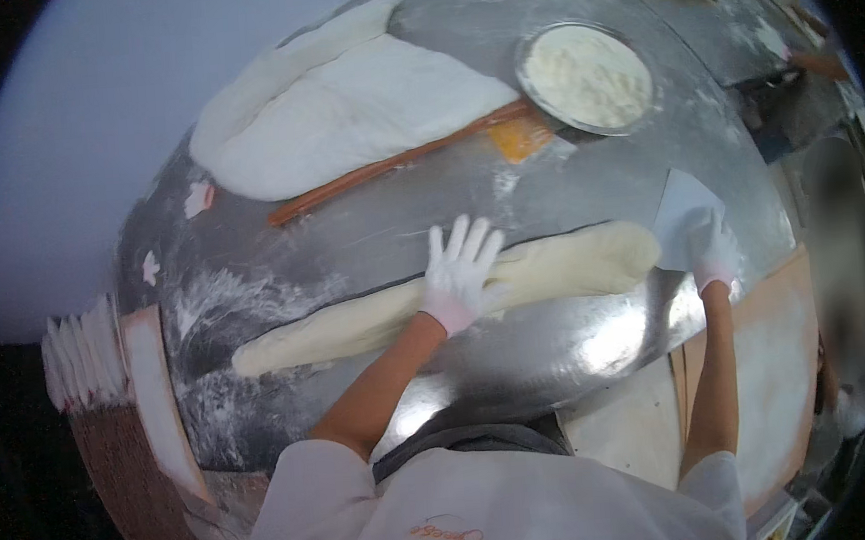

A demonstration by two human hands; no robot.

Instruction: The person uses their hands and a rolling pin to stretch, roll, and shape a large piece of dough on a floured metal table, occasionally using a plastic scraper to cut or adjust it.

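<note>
A long roll of pale dough [577, 263] lies across the floured metal table in front of me. My left hand [461, 276], in a white glove, rests on the middle of the roll with its fingers spread. Off the roll's right end, my gloved right hand [713, 248] is closed on a flat whitish dough scraper [682, 210]. The scraper's broad blade lies close to the dough's end, and its gripped edge is hidden under my fingers.
Farther off, a large folded sheet of dough [341, 111] lies behind a long brown wooden rod [385, 166]. Beside the rod sit an orange scraper [521, 138] and a round metal bowl [524, 88] of white flour. Another person's arm [817, 64] shows at far right.
</note>
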